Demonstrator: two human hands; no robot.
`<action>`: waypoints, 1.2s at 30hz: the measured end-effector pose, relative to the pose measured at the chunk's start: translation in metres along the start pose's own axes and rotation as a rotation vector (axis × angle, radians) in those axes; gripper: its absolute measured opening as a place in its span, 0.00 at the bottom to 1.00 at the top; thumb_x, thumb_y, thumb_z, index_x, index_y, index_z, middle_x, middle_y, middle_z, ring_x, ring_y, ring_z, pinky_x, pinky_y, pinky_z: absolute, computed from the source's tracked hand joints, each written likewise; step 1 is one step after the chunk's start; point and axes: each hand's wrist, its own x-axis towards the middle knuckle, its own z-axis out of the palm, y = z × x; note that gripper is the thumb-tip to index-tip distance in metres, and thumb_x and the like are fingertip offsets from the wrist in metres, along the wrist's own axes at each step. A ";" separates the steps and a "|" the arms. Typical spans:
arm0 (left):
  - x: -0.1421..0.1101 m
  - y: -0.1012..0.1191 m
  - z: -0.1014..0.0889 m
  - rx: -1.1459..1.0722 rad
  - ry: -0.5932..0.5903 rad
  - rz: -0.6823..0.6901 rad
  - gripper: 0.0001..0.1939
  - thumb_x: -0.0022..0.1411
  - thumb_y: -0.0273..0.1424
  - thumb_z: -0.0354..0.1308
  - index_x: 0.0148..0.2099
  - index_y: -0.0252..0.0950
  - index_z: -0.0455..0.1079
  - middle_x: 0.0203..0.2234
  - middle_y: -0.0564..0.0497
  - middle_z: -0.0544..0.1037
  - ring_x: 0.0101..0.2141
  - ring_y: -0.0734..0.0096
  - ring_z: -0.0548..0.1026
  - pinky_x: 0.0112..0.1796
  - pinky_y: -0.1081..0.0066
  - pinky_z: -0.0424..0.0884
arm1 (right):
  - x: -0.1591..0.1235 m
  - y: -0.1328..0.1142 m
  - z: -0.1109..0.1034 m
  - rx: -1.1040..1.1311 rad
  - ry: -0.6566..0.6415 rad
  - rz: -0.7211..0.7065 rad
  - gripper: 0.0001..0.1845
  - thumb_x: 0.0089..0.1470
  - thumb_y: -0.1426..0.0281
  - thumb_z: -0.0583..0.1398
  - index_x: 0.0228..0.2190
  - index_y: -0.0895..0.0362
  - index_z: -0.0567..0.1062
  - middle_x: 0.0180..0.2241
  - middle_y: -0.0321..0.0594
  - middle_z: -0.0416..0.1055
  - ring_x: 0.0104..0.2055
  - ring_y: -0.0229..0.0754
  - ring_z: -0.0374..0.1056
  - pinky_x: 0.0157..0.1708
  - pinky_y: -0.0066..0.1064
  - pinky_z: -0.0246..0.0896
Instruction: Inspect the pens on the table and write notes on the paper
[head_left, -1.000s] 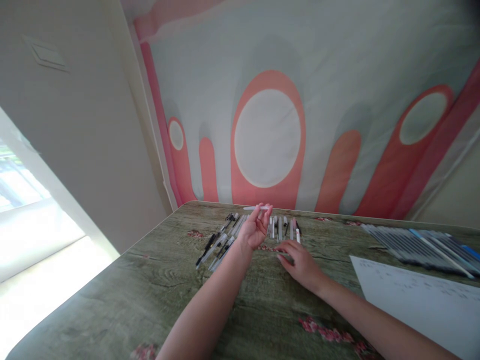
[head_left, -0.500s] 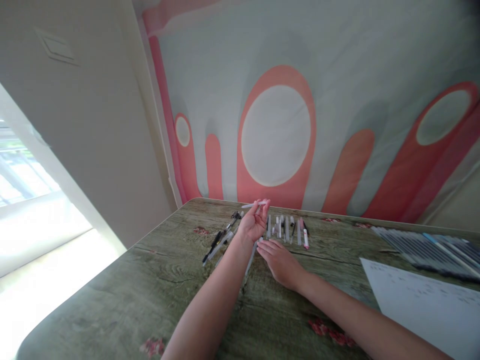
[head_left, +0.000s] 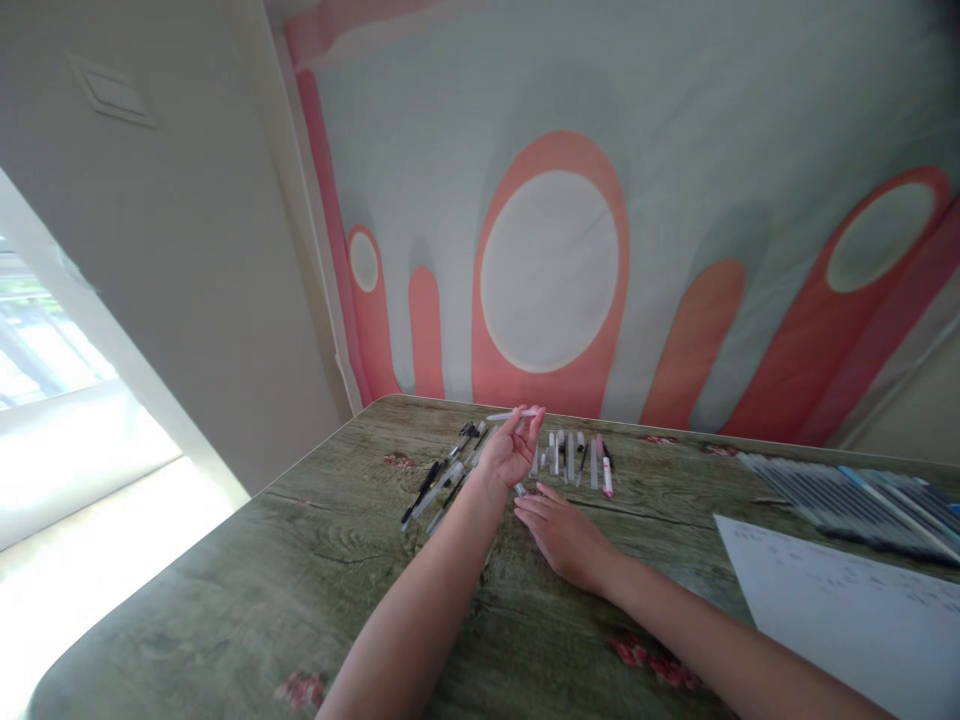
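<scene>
My left hand (head_left: 510, 460) is turned palm up above the far part of the table, its fingers closed on a slim whitish pen (head_left: 501, 416) held nearly level. Close below it, my right hand (head_left: 566, 535) rests palm down with the fingers stretched out. Its fingertips are by the pale end of a pen (head_left: 520, 489), mostly hidden by my left wrist. Left of the forearm lie loose black and clear pens (head_left: 435, 490). On the other side, several pens and caps stand in a row, with a white and pink marker (head_left: 607, 476) at its right end.
On the right, many clear-grey pens (head_left: 832, 490) lie side by side, a light blue one among them. A white sheet with small marks (head_left: 825, 600) lies nearer. Behind the wood-patterned table (head_left: 225, 600) rises a wall with pink shapes (head_left: 551, 390).
My left hand has shifted slightly right, still with the whitish pen. My right hand has come a little nearer to me. The clear pen by my left wrist is now mostly covered.
</scene>
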 end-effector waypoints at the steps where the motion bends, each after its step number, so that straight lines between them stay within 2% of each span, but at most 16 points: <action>1: 0.000 0.001 0.000 -0.001 -0.004 -0.001 0.06 0.58 0.26 0.51 0.34 0.28 0.67 0.32 0.46 0.75 0.35 0.74 0.75 0.29 0.83 0.72 | -0.001 0.000 -0.001 0.003 0.016 -0.002 0.19 0.53 0.77 0.48 0.46 0.59 0.67 0.48 0.44 0.65 0.53 0.39 0.55 0.57 0.40 0.40; 5: 0.001 0.007 0.000 -0.009 0.004 0.007 0.06 0.59 0.25 0.50 0.34 0.28 0.67 0.32 0.45 0.75 0.36 0.73 0.75 0.30 0.82 0.73 | -0.004 -0.001 -0.004 -0.021 0.090 0.075 0.19 0.53 0.76 0.48 0.45 0.60 0.68 0.49 0.46 0.64 0.54 0.43 0.53 0.56 0.43 0.39; 8: 0.002 0.013 -0.001 -0.020 -0.002 0.032 0.07 0.59 0.25 0.49 0.34 0.28 0.67 0.32 0.45 0.75 0.35 0.72 0.75 0.30 0.81 0.73 | -0.005 -0.001 -0.004 -0.020 0.088 0.133 0.17 0.53 0.74 0.48 0.44 0.60 0.69 0.47 0.46 0.65 0.52 0.43 0.56 0.56 0.44 0.39; 14: 0.005 0.021 -0.004 -0.012 -0.027 0.059 0.07 0.59 0.25 0.49 0.36 0.27 0.67 0.32 0.43 0.75 0.35 0.72 0.75 0.31 0.80 0.73 | -0.004 0.002 -0.001 -0.025 0.086 0.100 0.16 0.54 0.75 0.49 0.42 0.59 0.71 0.44 0.43 0.68 0.49 0.42 0.58 0.57 0.43 0.36; 17: 0.005 0.021 -0.004 -0.016 -0.026 0.057 0.07 0.59 0.25 0.49 0.36 0.27 0.67 0.32 0.43 0.75 0.35 0.72 0.75 0.31 0.80 0.73 | -0.003 0.003 -0.002 -0.037 0.055 0.067 0.15 0.54 0.76 0.49 0.41 0.58 0.71 0.42 0.41 0.69 0.46 0.41 0.60 0.54 0.42 0.42; 21: 0.003 0.016 -0.002 -0.017 -0.025 0.023 0.07 0.59 0.25 0.49 0.34 0.27 0.67 0.31 0.44 0.75 0.35 0.72 0.75 0.30 0.81 0.73 | -0.005 0.004 -0.005 -0.059 -0.004 -0.001 0.13 0.54 0.77 0.50 0.38 0.58 0.71 0.39 0.42 0.69 0.42 0.41 0.61 0.46 0.35 0.54; 25: 0.002 0.005 -0.001 0.003 0.003 -0.040 0.06 0.58 0.25 0.51 0.33 0.26 0.67 0.28 0.44 0.75 0.32 0.73 0.75 0.29 0.81 0.73 | -0.010 0.005 -0.007 -0.095 -0.016 -0.060 0.11 0.54 0.77 0.51 0.33 0.59 0.72 0.32 0.42 0.69 0.37 0.41 0.62 0.40 0.34 0.57; 28: 0.002 -0.011 -0.003 0.029 0.023 -0.084 0.06 0.57 0.25 0.52 0.32 0.25 0.67 0.27 0.44 0.75 0.30 0.73 0.75 0.29 0.81 0.72 | -0.017 0.011 -0.018 -0.091 -0.011 -0.048 0.10 0.54 0.76 0.51 0.29 0.58 0.72 0.29 0.41 0.68 0.34 0.42 0.63 0.36 0.33 0.58; 33: 0.002 -0.046 -0.011 0.097 0.057 -0.125 0.04 0.55 0.25 0.54 0.33 0.27 0.66 0.27 0.45 0.76 0.31 0.73 0.75 0.30 0.80 0.72 | -0.036 0.039 -0.048 0.086 0.134 0.171 0.12 0.56 0.72 0.48 0.33 0.56 0.71 0.32 0.41 0.67 0.33 0.40 0.65 0.34 0.31 0.60; 36: 0.001 -0.069 -0.016 0.135 0.057 -0.113 0.03 0.54 0.23 0.56 0.32 0.29 0.65 0.27 0.46 0.76 0.31 0.73 0.75 0.31 0.80 0.72 | -0.053 0.059 -0.051 0.196 0.277 0.343 0.12 0.56 0.69 0.48 0.35 0.55 0.71 0.33 0.41 0.67 0.35 0.40 0.65 0.36 0.32 0.60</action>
